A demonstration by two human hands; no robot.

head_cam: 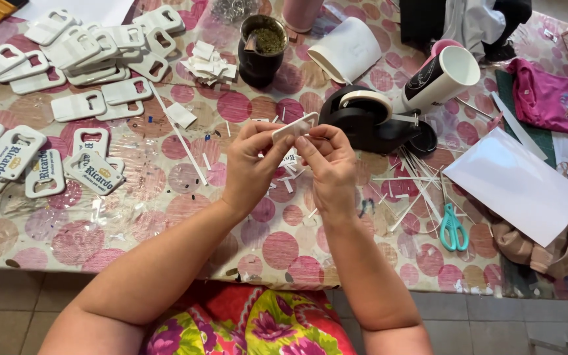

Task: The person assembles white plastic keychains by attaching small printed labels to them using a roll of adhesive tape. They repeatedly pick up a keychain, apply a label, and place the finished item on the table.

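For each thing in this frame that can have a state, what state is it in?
White plastic piece: held up edge-on between both hands.
Left hand: pinching the piece.
Right hand: pinching the piece.
Tape dispenser: upright, roll loaded.
Scissors: lying flat, blades shut.
White cup: tipped on its side.
Dark cup: upright, filled with green herb.
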